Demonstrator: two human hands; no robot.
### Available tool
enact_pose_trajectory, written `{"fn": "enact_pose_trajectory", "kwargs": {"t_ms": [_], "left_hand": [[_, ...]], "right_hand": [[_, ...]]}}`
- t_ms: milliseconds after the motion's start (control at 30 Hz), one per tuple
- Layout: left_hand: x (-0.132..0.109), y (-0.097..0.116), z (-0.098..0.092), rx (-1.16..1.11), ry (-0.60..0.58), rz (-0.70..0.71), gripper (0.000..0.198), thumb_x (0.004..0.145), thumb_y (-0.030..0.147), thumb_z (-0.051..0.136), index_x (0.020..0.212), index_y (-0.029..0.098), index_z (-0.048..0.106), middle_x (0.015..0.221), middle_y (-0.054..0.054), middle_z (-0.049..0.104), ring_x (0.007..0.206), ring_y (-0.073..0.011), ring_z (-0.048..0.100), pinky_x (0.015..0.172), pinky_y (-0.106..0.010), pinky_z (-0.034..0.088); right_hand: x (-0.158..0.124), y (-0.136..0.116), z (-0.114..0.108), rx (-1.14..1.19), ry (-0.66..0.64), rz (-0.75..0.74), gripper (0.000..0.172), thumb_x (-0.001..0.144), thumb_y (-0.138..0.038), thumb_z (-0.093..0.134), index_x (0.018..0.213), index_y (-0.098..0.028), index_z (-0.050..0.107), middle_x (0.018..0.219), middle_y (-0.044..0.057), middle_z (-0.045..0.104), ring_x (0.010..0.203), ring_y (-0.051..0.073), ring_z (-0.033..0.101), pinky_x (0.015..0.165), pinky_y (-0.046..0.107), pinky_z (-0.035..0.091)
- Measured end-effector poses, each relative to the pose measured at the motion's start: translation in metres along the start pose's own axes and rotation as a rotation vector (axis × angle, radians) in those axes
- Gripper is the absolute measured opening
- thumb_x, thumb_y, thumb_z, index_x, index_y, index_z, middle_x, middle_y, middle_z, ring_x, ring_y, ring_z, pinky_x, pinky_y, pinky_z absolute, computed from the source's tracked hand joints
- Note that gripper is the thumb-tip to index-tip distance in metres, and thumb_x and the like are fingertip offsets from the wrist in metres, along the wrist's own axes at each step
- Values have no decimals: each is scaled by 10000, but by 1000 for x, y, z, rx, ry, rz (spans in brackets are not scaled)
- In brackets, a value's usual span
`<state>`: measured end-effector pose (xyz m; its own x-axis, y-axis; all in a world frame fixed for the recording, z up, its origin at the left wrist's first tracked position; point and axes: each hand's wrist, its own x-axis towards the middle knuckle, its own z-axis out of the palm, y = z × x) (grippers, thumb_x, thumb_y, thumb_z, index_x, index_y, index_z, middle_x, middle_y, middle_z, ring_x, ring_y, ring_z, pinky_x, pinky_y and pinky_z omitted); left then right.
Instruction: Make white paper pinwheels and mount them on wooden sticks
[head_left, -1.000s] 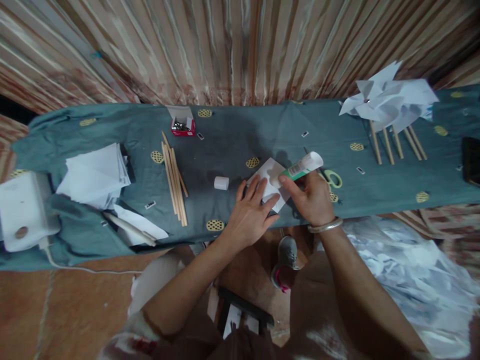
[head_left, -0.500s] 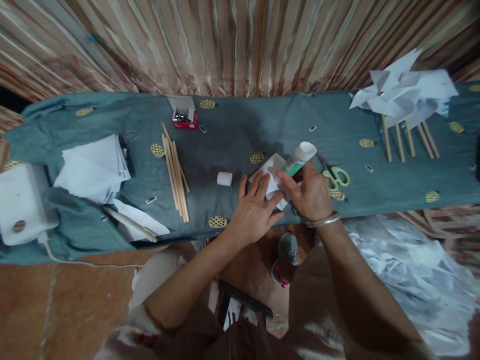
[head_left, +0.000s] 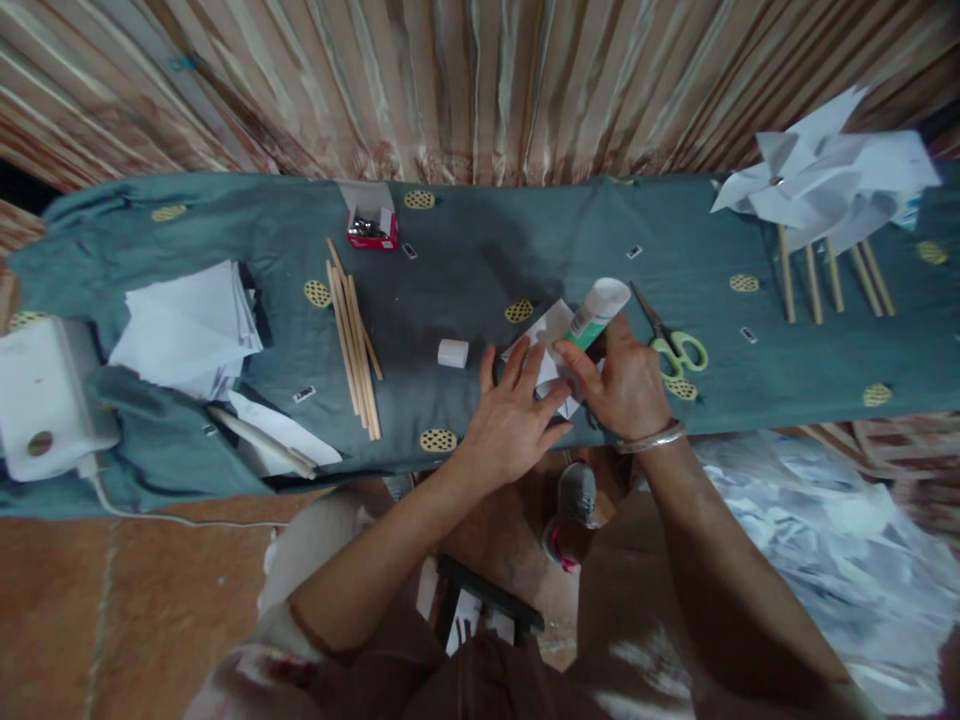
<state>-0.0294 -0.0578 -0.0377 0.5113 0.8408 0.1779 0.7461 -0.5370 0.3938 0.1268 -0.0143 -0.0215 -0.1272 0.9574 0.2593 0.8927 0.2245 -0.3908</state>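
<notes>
Glue stick [head_left: 602,305] is held over a small sheet of white paper [head_left: 551,322] near the front edge of the worktop [head_left: 682,235], which is covered with a blue-green cloth printed with yellow pineapples. Below the front edge, at the right, what looks like a clear plastic bag [head_left: 832,550] is filled with many white paper pieces. At the right end, white paper pinwheels [head_left: 832,185] on wooden rods are heaped. At the left end, a white device [head_left: 52,400] with a cable is placed, and a paper stack [head_left: 187,325] is piled beside it.

The left hand [head_left: 510,420] is spread over the white paper; the right hand [head_left: 632,390] is clamped around the glue stick. The hands are held very close; whether the thumbs touch cannot be told. Loose wooden sticks [head_left: 355,350] are grouped left of centre. Green-handled scissors [head_left: 677,350] are laid just right of the right hand. Near the back edge, a red box [head_left: 373,232] is left with its lid raised, and small shiny metal pieces are contained in it.

The glue stick is tilted, its long axis slanted: the base is pointed up, back and rightward, the lower end down and leftward towards the paper, partly hidden by the thumb. Its apparent white cap [head_left: 453,353] is laid sideways, left of the paper.
</notes>
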Motion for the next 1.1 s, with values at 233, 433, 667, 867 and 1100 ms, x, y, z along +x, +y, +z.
{"fn": "enact_pose_trajectory", "kwargs": {"t_ms": [233,433,667,867,1100], "left_hand": [[0,0,1,-8,-1,-7,402,854,429,571,1191,212,599,1458,-191,396,1394,-371,284,1102,-657,141],[-1,0,0,-12,3,2,383,859,422,563,1176,210,604,1448,-188,405,1402,-370,266,1097,-668,138],[0,-1,0,-5,-14,-1,423,849,433,576,1210,212,588,1467,-191,389,1400,-372,272,1097,-673,120],[0,0,-1,1,-25,-12,437,849,441,574,1224,217,584,1465,-188,394,1396,-369,281,1095,-679,117],[1,0,-3,-6,-44,-20,462,852,433,572,1262,220,563,1468,-201,388,1400,-373,276,1090,-682,127]], "right_hand": [[2,-4,1,-3,-29,-52,602,868,-698,333,972,-138,529,682,92,659,602,240,635,532,312,427],[1,-8,-3,19,-69,-50,593,866,-692,347,971,-141,537,709,103,668,612,244,636,528,318,426],[-5,-7,-6,55,-75,-20,578,864,-684,367,978,-145,543,690,90,661,617,240,635,537,313,421],[-11,-2,-7,88,-77,-17,513,878,-642,399,937,-152,540,697,85,655,636,235,635,555,309,423],[-19,4,-4,95,-20,-10,497,869,-652,401,905,-176,542,692,69,637,614,228,600,571,324,427]]}}
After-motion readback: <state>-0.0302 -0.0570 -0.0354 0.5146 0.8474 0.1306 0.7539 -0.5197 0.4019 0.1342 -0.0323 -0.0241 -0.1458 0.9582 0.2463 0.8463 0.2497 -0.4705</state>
